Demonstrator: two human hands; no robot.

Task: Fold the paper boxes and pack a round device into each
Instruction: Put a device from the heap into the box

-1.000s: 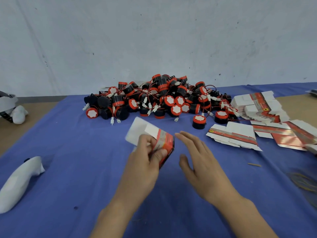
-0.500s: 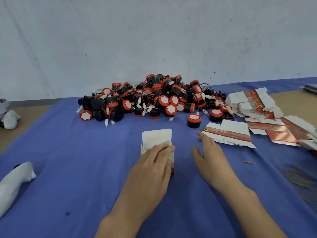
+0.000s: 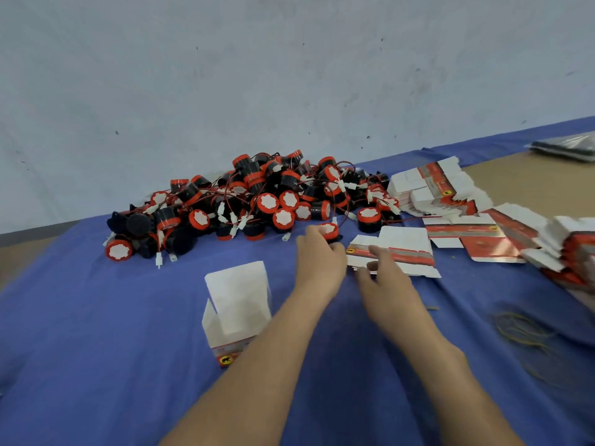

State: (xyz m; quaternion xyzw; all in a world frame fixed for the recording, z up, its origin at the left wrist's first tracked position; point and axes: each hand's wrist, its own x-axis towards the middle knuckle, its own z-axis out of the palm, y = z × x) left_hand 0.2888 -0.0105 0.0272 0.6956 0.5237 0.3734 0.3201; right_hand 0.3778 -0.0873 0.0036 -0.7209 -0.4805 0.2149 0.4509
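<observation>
Blue cloth [image 3: 96, 317] covers the worktop [image 3: 515, 178] up to a scuffed grey wall, with open cloth at the near left. The left hand [image 3: 317, 259] has its fingers curled round a round device [image 3: 329, 230] at the near edge of the pile [image 3: 257, 194]. The right hand [image 3: 386, 278] lays its fingers on a flat box blank [image 3: 402, 243]; whether they grip it I cannot tell. A folded box [image 3: 236, 300] stands open-topped beside the left forearm and shows a yellow badge with a black animal, its writing too small to read. Blank stacks [image 3: 431, 188] and yellow rubber bands [image 3: 521, 329] crowd the right.
</observation>
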